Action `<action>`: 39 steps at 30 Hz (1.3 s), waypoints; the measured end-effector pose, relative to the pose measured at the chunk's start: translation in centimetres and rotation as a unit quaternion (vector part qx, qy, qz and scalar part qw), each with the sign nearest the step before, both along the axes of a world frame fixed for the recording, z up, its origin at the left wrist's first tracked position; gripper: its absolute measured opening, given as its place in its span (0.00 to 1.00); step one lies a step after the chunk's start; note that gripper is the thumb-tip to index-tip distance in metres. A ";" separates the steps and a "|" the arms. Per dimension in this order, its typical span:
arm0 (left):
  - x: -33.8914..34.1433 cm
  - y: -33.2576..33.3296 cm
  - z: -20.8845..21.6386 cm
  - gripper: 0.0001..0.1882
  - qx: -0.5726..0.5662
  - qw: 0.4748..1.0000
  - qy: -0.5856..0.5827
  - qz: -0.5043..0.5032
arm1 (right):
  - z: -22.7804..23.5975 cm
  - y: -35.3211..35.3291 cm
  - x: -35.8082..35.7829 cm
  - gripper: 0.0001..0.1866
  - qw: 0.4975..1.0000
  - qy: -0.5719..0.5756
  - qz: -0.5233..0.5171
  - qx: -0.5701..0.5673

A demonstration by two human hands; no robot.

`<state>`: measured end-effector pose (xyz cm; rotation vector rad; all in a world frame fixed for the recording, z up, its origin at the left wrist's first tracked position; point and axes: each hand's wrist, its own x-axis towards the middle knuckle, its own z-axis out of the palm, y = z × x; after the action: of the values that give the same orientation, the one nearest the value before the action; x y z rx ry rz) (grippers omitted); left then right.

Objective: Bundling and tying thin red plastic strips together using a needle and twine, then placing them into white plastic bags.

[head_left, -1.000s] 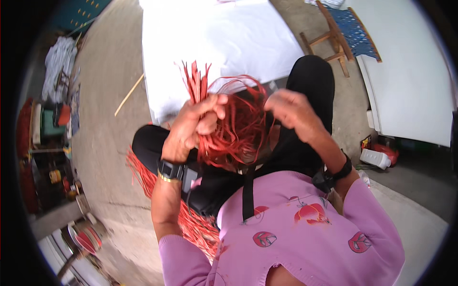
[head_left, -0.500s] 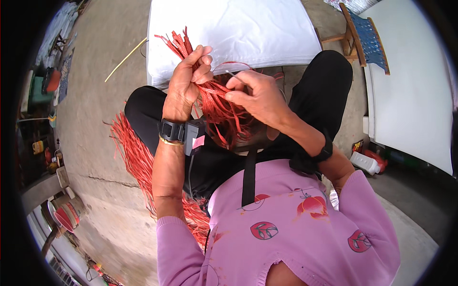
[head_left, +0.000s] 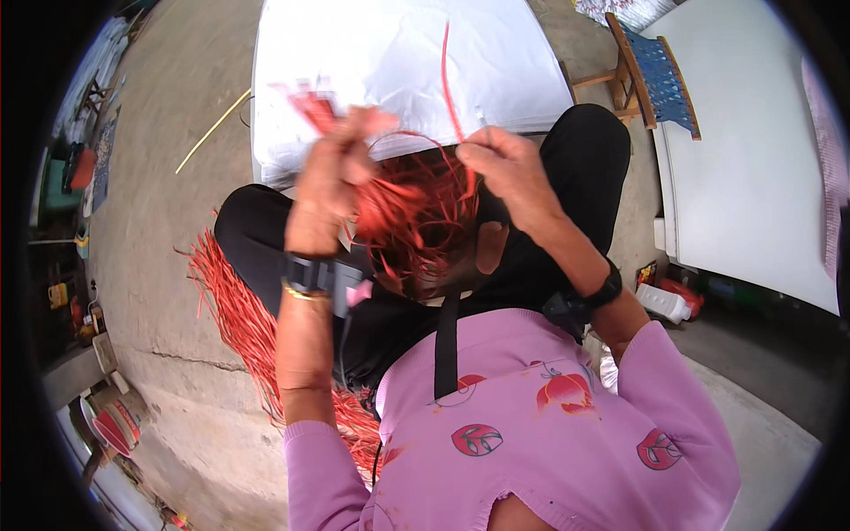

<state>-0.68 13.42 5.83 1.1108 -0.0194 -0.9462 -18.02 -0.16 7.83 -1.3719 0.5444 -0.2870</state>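
Observation:
My left hand (head_left: 332,173), blurred by motion, is closed around a bundle of thin red strips (head_left: 398,217). The cut ends fan out above the fist, and the long tangled part hangs below it between my knees. My right hand (head_left: 509,168) is apart from the bundle, on its right. Thumb and forefinger pinch a single red strip (head_left: 449,80). One length of it rises over the white-covered surface (head_left: 372,53), and another part runs down beside the bundle.
A heap of long red strips (head_left: 226,292) lies on the concrete floor (head_left: 168,292) by my left leg. A wooden folding stool (head_left: 633,75) with blue webbing stands at the far right, beside a large white panel (head_left: 739,168). A white plastic bottle (head_left: 662,303) lies below it.
My right hand has moved right, away from the bundle, and a single strip now stands up from its fingers. The thin metal tip seen at those fingers before no longer shows clearly.

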 end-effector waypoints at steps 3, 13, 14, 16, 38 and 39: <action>-3.5 -1.4 -1.0 0.14 -0.026 0.994 0.056 -0.090 | -1.9 2.1 1.0 0.08 0.997 0.073 0.011 0.014; -1.0 -0.6 0.0 0.15 -0.028 0.999 -0.007 -0.016 | -3.1 3.7 -0.7 0.11 0.983 0.129 0.120 0.053; -1.0 -0.6 0.0 0.16 -0.010 1.000 -0.018 0.016 | -2.9 3.4 -0.5 0.12 0.986 0.110 0.126 -0.004; -1.3 -0.5 0.2 0.16 -0.027 0.999 -0.012 -0.030 | -2.2 2.4 0.3 0.18 0.988 0.037 0.118 -0.095; -3.7 -1.4 0.7 0.09 0.109 0.971 -0.197 -0.077 | -2.0 -1.3 3.8 0.11 0.897 -0.015 0.012 -0.441; -3.7 -1.4 0.6 0.09 0.085 0.974 -0.184 -0.101 | -2.0 -1.3 3.8 0.11 0.916 -0.032 0.023 -0.399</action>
<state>-4.42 11.98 6.45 1.4526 -0.3668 -0.9220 -14.23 -1.46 5.85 -2.1532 0.3421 -0.5514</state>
